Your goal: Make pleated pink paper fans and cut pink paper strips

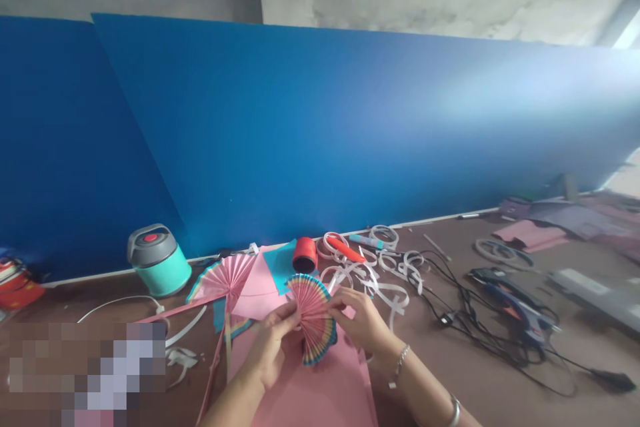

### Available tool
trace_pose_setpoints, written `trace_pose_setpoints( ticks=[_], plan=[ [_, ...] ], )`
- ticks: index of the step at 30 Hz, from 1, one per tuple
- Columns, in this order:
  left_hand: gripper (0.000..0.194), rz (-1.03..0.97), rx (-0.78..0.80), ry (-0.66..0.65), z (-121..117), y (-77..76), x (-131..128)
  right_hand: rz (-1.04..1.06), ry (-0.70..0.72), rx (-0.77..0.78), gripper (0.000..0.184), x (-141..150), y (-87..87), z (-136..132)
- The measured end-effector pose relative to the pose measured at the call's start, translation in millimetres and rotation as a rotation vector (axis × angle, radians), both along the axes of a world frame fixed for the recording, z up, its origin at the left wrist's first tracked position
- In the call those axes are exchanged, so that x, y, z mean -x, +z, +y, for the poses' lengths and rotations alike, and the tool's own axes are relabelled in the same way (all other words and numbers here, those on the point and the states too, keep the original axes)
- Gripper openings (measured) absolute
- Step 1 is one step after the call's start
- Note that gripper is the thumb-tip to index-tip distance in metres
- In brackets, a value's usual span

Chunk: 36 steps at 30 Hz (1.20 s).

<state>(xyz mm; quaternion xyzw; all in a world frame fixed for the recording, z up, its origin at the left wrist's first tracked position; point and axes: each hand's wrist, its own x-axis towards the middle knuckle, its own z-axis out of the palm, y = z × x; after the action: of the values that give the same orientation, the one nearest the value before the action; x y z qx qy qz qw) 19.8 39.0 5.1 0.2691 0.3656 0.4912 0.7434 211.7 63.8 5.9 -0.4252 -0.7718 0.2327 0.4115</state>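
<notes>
A pleated paper fan, pink with yellow and blue bands along its outer edge, is spread open between my two hands. My left hand is closed on the fan's left side near its centre. The fingers of my right hand pinch the fan's outer edge on the right. Below the fan lies a large pink paper sheet. Behind my left hand rests a second pleated fan, pink with a similar banded edge. Beside it are a folded pink paper and a blue paper piece.
A red tape roll, an orange-red cutter and tangled white strips lie behind my hands. A turquoise container stands left. Rightward are black cables and a dark blue glue gun. A blue partition borders the table.
</notes>
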Motion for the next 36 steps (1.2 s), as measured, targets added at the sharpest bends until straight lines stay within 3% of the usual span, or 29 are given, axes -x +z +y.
trace_pose_setpoints(
  ticks=[4,11,17,24,29,33,36],
  plan=[
    [0.026,0.000,-0.041,-0.058,-3.5,5.9,3.7,-0.023,-0.006,0.046,0.013,-1.4,1.0,0.2],
    [0.035,0.288,-0.086,0.159,3.1,-9.3,4.9,-0.059,0.025,0.029,0.012,-3.4,-1.1,0.6],
    [0.037,0.250,-0.103,0.120,5.1,-11.0,9.8,-0.037,0.027,0.018,0.012,-2.8,1.1,-0.2],
    [0.033,0.206,-0.045,0.227,2.9,-14.9,6.1,-0.032,0.011,0.030,0.011,-0.4,2.1,-1.1],
    [0.030,0.295,-0.185,0.168,3.3,-10.1,6.9,-0.036,0.009,0.015,0.013,0.3,2.4,-0.9],
    [0.030,0.365,-0.231,0.082,4.6,-6.3,7.1,-0.004,0.026,0.026,0.016,1.7,4.5,-2.4],
    [0.032,0.346,-0.228,0.092,3.8,-3.8,4.5,0.046,0.050,0.050,0.017,2.7,5.5,-4.0]
  ],
)
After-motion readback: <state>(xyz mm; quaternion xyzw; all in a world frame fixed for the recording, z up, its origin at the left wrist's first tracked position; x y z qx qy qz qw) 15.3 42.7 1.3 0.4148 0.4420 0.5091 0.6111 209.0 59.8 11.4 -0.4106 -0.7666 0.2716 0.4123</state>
